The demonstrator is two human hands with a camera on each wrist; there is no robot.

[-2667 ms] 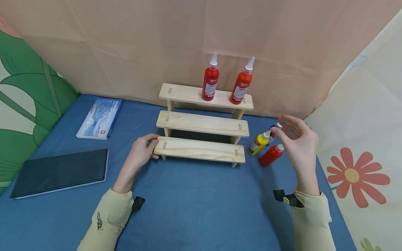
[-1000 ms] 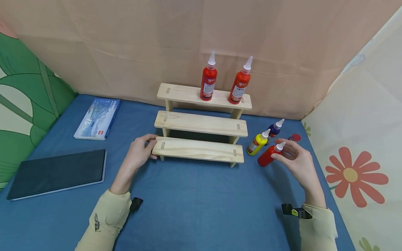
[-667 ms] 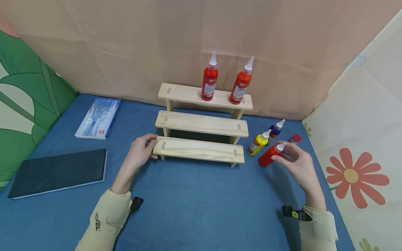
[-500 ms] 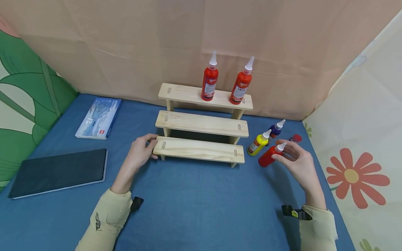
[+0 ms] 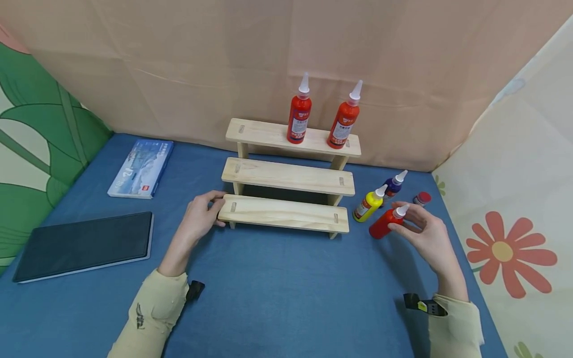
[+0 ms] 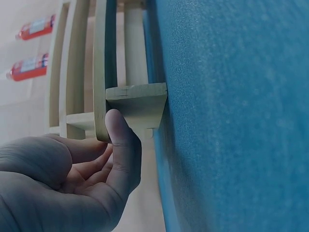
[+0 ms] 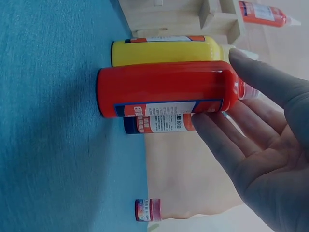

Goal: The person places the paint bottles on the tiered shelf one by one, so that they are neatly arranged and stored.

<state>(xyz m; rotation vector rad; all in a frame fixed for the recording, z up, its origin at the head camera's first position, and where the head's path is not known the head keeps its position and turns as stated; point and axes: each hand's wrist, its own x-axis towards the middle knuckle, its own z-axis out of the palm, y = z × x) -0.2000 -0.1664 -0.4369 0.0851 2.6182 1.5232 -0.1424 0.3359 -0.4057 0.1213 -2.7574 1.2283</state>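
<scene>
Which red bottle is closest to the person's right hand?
The red bottle the right hand holds, beside the yellow bottle; the other two red bottles stand on the wooden top shelf.

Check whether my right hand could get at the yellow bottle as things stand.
Probably not straight away: the right hand holds a red bottle near its top, and that bottle is between the hand and the yellow bottle.

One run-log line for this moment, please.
left hand: pinches end of lowest shelf | right hand: curled around upper part of red bottle | top shelf: two red bottles, upright
</scene>
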